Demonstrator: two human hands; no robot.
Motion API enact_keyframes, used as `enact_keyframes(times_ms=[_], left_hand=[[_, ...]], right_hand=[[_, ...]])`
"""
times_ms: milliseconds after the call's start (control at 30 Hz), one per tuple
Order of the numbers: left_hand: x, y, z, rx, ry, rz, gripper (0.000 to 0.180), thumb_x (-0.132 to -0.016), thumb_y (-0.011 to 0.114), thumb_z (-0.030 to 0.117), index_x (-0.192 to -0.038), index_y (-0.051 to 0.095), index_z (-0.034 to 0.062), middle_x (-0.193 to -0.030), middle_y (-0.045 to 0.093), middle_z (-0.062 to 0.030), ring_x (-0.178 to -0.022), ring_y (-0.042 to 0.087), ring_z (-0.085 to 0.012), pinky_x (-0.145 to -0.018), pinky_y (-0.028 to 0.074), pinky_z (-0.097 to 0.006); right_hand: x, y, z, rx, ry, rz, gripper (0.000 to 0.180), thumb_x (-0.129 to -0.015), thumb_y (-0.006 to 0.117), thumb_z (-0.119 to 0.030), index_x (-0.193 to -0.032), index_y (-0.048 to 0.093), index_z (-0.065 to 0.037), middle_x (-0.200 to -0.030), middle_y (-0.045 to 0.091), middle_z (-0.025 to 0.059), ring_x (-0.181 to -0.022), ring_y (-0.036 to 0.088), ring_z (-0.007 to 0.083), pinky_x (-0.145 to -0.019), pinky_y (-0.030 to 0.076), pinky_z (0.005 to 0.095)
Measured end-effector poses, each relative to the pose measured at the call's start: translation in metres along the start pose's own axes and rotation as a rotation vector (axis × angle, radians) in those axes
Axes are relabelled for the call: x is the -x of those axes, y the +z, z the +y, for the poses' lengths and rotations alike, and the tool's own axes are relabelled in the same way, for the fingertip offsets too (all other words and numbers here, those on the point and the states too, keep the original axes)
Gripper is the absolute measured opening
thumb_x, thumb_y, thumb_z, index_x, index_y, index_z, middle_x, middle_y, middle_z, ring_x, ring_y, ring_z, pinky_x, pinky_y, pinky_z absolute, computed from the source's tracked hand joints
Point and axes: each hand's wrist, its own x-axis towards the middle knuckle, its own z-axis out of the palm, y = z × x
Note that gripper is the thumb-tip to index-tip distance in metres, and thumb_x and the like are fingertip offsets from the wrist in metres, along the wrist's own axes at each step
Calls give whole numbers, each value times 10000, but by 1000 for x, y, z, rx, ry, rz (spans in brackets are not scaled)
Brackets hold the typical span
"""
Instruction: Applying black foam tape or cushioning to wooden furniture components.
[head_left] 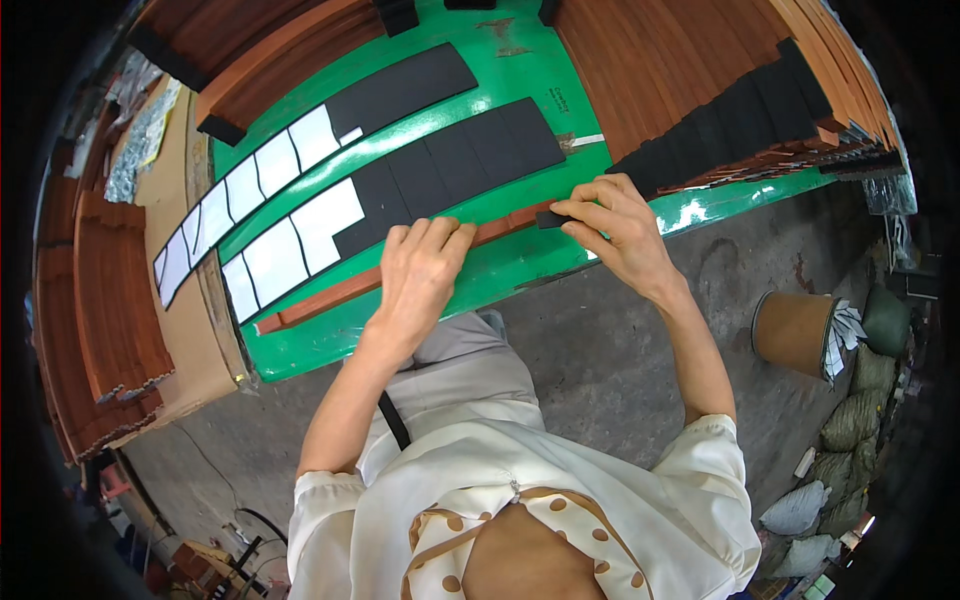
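A long, narrow reddish-brown strip (330, 301) lies slantwise along the near edge of the green tabletop (590, 182). My left hand (418, 275) is closed over the middle of it, fingers curled down on its far side. At the strip's right end my right hand (625, 232) pinches a small black pad (550, 219) between thumb and fingers, and the pad meets the strip's end there. Just beyond the strip lies a black sheet (465, 150) cut into sections, its left part covered with white squares (330, 222). Farther off is a second such sheet (405, 88).
Brown strips with black ends are stacked high at the right (690, 75), and another stack (290, 55) stands at the far left. More brown pieces (118, 290) rest on cardboard (190, 200) at the left. On the concrete floor a brown bin (790, 335) holds white scraps, near several sacks (850, 425).
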Motion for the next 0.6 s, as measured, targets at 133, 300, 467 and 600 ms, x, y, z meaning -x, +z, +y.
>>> enact_keyframes(times_ms=[133,300,467,600], left_hand=[[3,-10,5,16,-59,13,304,-693,717,48,-989,651,46,-942,623,-49,-797,564,-198,-707,366,-339],[-10,6,18,134,-149,122,326,-681,759,144,-981,663,61,-927,628,-34,-801,560,-186,-726,352,-351],[-15,21,23,208,-277,108,261,-672,773,191,-897,697,82,-880,637,6,-762,560,-171,-702,345,-335],[-16,24,25,250,-317,113,210,-684,763,184,-859,704,84,-832,646,17,-725,561,-169,-693,342,-329]], right_hand=[[-4,10,3,-33,-12,-68,215,-746,711,-104,-959,701,-88,-908,606,34,-930,545,241,-796,461,365],[-13,21,6,-60,-14,-94,215,-741,716,-120,-954,709,-92,-901,604,28,-928,544,237,-815,448,367],[-17,26,7,-66,-8,-124,212,-736,720,-127,-944,713,-90,-900,604,27,-931,543,232,-822,442,370],[-17,26,7,-60,-4,-153,209,-735,720,-128,-941,716,-92,-902,605,26,-924,541,228,-820,441,371]])
